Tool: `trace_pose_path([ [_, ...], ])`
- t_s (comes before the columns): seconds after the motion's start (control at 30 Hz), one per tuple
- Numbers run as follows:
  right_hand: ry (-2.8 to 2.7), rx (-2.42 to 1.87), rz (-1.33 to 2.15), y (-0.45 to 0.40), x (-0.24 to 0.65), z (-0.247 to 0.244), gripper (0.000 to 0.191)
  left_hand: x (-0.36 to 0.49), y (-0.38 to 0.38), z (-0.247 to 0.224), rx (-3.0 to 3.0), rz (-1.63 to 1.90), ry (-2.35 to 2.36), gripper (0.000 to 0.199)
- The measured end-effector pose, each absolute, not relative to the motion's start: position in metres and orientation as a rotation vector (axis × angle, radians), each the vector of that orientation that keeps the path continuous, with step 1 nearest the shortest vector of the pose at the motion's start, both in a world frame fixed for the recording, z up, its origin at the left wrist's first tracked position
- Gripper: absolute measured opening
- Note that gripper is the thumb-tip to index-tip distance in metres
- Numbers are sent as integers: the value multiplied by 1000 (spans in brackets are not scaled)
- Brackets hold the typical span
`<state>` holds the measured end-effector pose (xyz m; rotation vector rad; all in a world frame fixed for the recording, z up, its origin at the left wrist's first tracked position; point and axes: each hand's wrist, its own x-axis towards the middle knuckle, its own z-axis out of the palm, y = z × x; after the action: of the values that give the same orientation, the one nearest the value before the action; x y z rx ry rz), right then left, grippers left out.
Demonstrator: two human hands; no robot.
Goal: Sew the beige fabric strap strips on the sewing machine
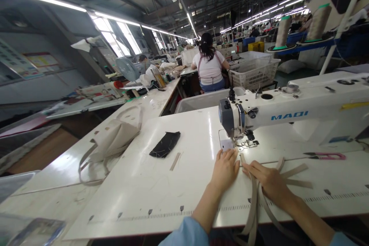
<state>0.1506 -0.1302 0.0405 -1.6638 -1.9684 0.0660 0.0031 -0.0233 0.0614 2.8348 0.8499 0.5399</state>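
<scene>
My left hand (pixel 225 169) lies palm down on the table just in front of the sewing machine's (pixel 227 117) needle area, fingers stretched forward beside the metal presser foot and plate. To its right, my right hand (pixel 268 180) pinches a beige fabric strap (pixel 254 203) between thumb and fingers. The strap's end reaches toward the needle, and its long loops hang over the table's front edge. Short beige strips (pixel 295 170) stick out beyond my right hand. Pink-handled thread snips (pixel 325 156) rest farther right.
A folded black cloth piece (pixel 165 144) and a short beige strip (pixel 175 161) lie left of my hands. A beige bag (pixel 115 140) with straps is on the adjoining left table. Ahead, a person (pixel 210 65) sits near a white basket (pixel 255 75). Thread cones (pixel 282 32) stand at right.
</scene>
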Motion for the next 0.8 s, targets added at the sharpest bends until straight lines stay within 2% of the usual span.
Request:
trace_pose_path([
  [0.23,-2075,-1759,73,-112,147,52,30,1,-23,64,2820,518,782,31],
  [0.8,-2016,-1851,20,-100,150,45,28,2,-23,62,2809,471,886,38],
])
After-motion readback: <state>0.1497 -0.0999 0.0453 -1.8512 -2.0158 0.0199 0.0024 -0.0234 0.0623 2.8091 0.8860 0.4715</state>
